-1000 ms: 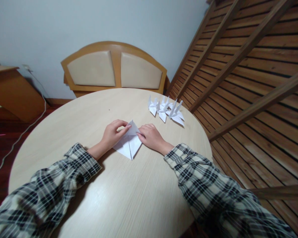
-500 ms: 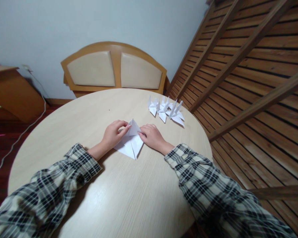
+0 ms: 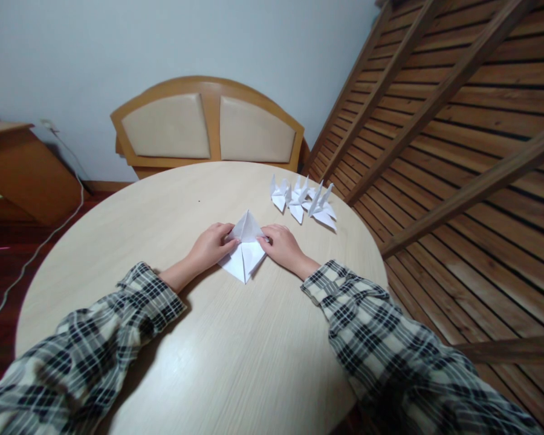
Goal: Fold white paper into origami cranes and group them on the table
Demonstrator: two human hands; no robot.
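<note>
Between my hands is a folded sheet of white paper point(image 3: 243, 261), roughly diamond-shaped, with a crease down its middle and a triangular top part pointing away from me. My left hand point(image 3: 208, 244) pinches its left side with thumb and fingers. On the opposite side, my right hand point(image 3: 281, 244) grips the right edge, thumb on top. The fingertips under the paper are hidden. Several white paper cranes point(image 3: 299, 202) stand in a cluster beyond my right hand, apart from it.
The round, pale wooden table point(image 3: 208, 356) carries everything. Behind it stands a headboard point(image 3: 215, 121) with two cream panels against the wall. A slatted wooden partition point(image 3: 457, 151) rises on the right. A white cable point(image 3: 40, 248) runs along the floor at left, near a wooden desk point(image 3: 22, 169).
The folded paper has turned slightly and shifted a little away from me. My left hand has moved slightly right, and both thumbs now press on the paper's sides. The cranes have not moved.
</note>
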